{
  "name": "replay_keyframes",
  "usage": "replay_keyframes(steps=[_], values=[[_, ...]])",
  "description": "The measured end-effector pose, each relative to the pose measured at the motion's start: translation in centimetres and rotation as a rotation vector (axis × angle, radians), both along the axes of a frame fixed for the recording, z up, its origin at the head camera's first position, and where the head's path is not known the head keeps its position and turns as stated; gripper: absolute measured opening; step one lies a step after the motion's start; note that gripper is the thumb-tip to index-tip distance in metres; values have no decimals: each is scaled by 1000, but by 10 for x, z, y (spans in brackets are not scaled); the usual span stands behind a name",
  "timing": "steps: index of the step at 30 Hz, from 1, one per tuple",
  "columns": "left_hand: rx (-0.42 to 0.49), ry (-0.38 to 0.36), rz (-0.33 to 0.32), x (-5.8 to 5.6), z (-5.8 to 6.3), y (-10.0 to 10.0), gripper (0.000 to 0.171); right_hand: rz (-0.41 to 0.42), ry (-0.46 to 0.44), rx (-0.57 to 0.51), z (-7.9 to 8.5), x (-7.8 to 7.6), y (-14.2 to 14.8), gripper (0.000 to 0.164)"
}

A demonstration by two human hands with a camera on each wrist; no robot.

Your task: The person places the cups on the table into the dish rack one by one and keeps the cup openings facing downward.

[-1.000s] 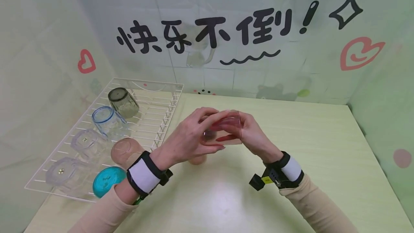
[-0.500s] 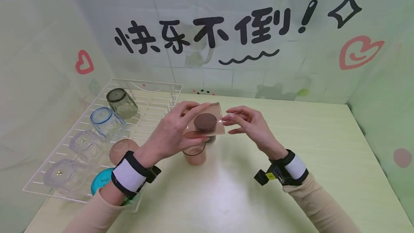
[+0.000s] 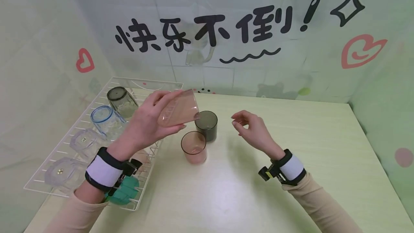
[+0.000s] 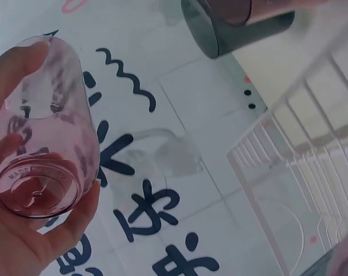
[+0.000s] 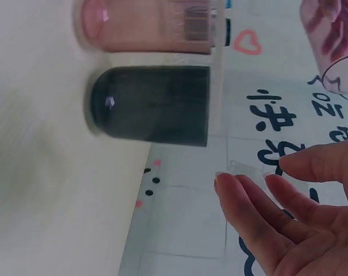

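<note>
My left hand (image 3: 147,118) grips a clear pink cup (image 3: 181,109), tipped on its side with the mouth toward the right, above the right edge of the rack. In the left wrist view the fingers wrap the pink cup (image 4: 47,138), and its round base faces the camera. Off to the right, my right hand (image 3: 253,132) hovers over the table, its fingers loosely bent around nothing. Between the hands stand an upright pink cup (image 3: 195,152) and, just behind it, an upright dark grey cup (image 3: 207,127). The right wrist view shows this grey cup (image 5: 153,103) beside the pink one.
A white wire rack (image 3: 142,197) stands at the left. Upside-down on it are a grey glass (image 3: 123,100), a blue-rimmed glass (image 3: 108,119), two clear glasses and a teal cup (image 3: 124,190); a pink cup is partly hidden by the left arm. A printed backdrop (image 3: 207,74) closes the back.
The left hand has carried the pink cup leftward toward the rack. My right hand has let go of it and drawn away to the right. Both standing cups have come into full view.
</note>
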State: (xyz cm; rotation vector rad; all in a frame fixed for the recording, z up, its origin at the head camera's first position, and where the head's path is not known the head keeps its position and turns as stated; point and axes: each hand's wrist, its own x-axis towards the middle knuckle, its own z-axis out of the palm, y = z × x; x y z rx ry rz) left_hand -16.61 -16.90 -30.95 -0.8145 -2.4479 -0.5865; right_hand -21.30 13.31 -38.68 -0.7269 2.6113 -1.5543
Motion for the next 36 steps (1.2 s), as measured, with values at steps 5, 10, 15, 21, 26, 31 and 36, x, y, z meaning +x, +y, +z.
replay_keyframes(steps=[5,10,15,21,26,31,36], values=[[-6,-2,57,-2,7,-17,85,-44,87,113,-6,0,2,17],[-50,-18,138,-2,15,-36,85,-69,126,176,-11,-2,4,17],[-135,-93,186,-2,21,-55,84,-83,163,244,-18,-3,7,17],[-226,-291,239,-3,29,-72,83,-70,185,349,-25,-4,13,18],[-310,-423,296,-7,31,-84,83,-54,184,371,-29,-4,16,18],[-369,-530,323,-15,26,-94,83,-49,190,371,-32,-3,18,18],[-445,-601,323,-25,22,-100,83,-54,189,361,-35,-3,19,19]])
